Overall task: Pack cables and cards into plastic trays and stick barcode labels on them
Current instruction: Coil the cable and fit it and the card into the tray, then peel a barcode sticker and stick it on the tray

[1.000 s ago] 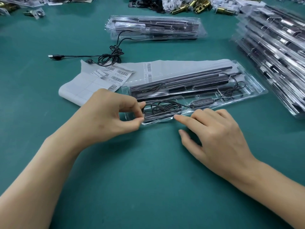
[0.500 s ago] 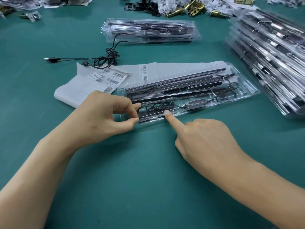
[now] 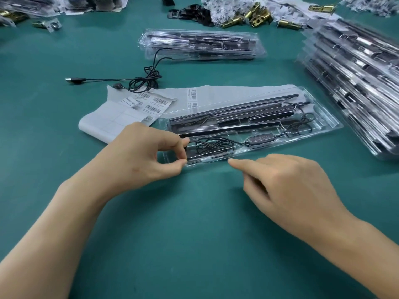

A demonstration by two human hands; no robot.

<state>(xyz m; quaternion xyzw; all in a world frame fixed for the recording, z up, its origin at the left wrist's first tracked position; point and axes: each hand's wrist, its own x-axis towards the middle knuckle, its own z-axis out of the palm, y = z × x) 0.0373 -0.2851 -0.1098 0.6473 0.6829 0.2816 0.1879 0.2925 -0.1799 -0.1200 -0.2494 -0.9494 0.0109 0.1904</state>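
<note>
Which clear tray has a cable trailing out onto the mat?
The far tray: its black cable spills out to the left. The near tray keeps its coiled cable inside.

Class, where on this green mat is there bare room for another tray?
Widest: the mat nearest the viewer, this side of the open tray. Also left of the label sheets. Crowded: tray stack right, brass parts far edge.
</note>
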